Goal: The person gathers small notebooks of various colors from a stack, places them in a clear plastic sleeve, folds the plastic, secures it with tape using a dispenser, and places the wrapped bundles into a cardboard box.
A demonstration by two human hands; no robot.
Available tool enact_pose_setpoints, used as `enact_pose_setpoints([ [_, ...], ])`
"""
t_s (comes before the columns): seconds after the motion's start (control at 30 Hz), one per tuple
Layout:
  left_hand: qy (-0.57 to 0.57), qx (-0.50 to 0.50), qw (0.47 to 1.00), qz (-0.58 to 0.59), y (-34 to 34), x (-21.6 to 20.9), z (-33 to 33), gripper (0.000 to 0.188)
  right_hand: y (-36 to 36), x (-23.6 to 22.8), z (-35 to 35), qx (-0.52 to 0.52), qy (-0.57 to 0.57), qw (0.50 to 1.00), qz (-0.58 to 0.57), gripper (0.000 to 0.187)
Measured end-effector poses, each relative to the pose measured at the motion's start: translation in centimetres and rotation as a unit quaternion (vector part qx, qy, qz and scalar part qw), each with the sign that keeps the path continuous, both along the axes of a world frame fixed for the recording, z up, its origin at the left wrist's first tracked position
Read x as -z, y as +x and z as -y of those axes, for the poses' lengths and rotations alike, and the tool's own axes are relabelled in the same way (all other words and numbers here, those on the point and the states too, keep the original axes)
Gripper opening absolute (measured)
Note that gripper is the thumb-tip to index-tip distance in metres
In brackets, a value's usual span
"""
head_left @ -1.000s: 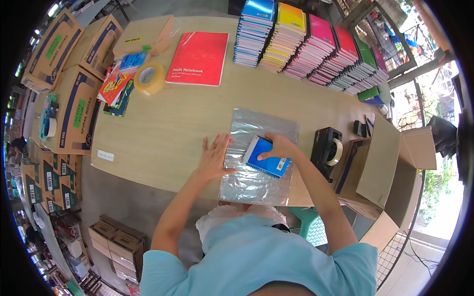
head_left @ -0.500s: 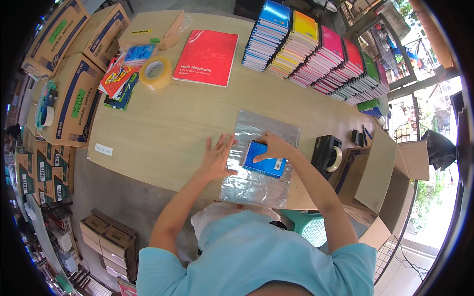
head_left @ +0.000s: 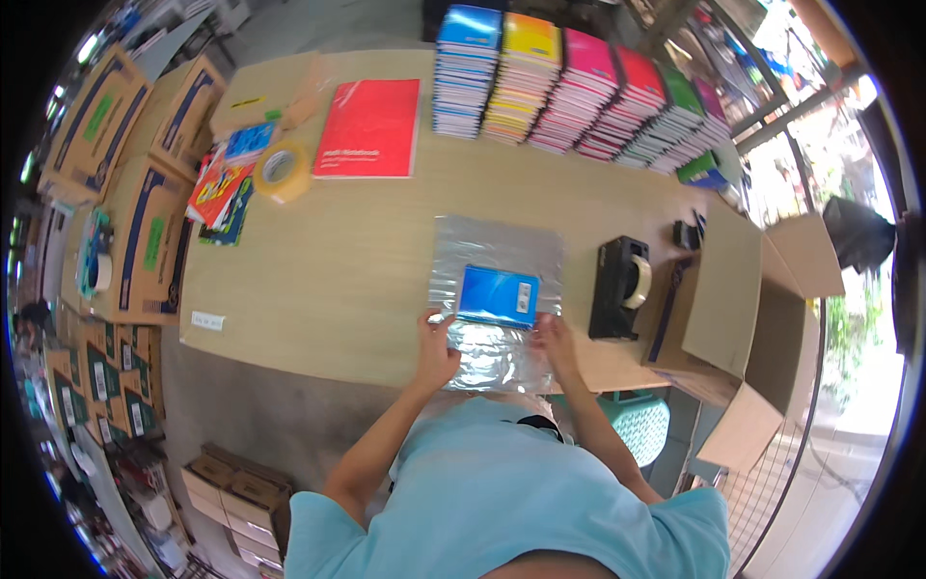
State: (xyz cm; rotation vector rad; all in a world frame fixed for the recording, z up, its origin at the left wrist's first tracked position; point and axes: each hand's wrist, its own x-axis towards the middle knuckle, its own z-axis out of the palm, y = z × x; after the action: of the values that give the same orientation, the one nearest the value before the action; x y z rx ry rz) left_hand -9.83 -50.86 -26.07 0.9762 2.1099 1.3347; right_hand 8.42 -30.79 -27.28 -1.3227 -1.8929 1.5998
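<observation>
A blue spiral notebook (head_left: pixel 497 297) lies flat on a shiny clear plastic sheet or bag (head_left: pixel 495 243) near the front edge of the table. My left hand (head_left: pixel 439 352) is at the plastic's left edge, beside the notebook's lower left corner; its thumb and fingers are apart, and nothing shows between them. Just off the notebook's lower right corner, my right hand (head_left: pixel 556 345) is over the plastic's right edge. Motion smears its fingers, so I cannot tell whether they pinch the plastic.
A black tape dispenser (head_left: pixel 619 289) stands right of the plastic, before an open carton (head_left: pixel 723 299). Notebook stacks (head_left: pixel 521 82) line the back. Farther left lie a red notebook (head_left: pixel 368 130), a tape roll (head_left: pixel 282 172) and cartons (head_left: pixel 145 241). A green stool (head_left: pixel 637 425) is below.
My right hand has let go of the blue notebook and moved down to its lower right corner. My left hand has drawn nearer me along the plastic's left edge. The view has shifted.
</observation>
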Motion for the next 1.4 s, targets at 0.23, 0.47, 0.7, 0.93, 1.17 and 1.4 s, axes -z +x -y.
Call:
enact_pose_setpoints([
  [0.23, -0.001, -0.044, 0.999, -0.022, 0.3, -0.2, -0.6, 0.066, -1.3, -0.5, 2.7, -0.023, 0.114, 0.993, -0.015, 0.05],
  [0.47, -0.026, -0.027, 0.999, -0.032, 0.6, 0.0, -0.6, 0.065, -1.3, -1.4, 2.9, -0.024, 0.125, 0.992, -0.018, 0.05],
  [0.7, -0.014, -0.044, 0.999, -0.001, 0.9, 0.2, -0.5, 0.066, -1.3, -1.1, 2.8, -0.034, 0.162, 0.986, -0.03, 0.051],
  [0.93, 0.006, 0.016, 0.987, -0.159, 1.3, -1.5, 2.3, 0.052, 2.2, -4.2, 3.2, 0.017, 0.102, 0.994, -0.027, 0.037],
  [1.17, -0.086, 0.264, 0.938, -0.206, -0.4, -1.8, 1.4, 0.012, 3.5, -5.7, 5.2, -0.236, 0.217, 0.942, -0.096, 0.014],
  [1.4, -0.11, 0.232, 0.912, -0.321, 0.2, -5.0, 0.0, 0.018, 1.9, -6.9, 7.1, -0.253, 0.479, 0.835, 0.099, 0.033],
])
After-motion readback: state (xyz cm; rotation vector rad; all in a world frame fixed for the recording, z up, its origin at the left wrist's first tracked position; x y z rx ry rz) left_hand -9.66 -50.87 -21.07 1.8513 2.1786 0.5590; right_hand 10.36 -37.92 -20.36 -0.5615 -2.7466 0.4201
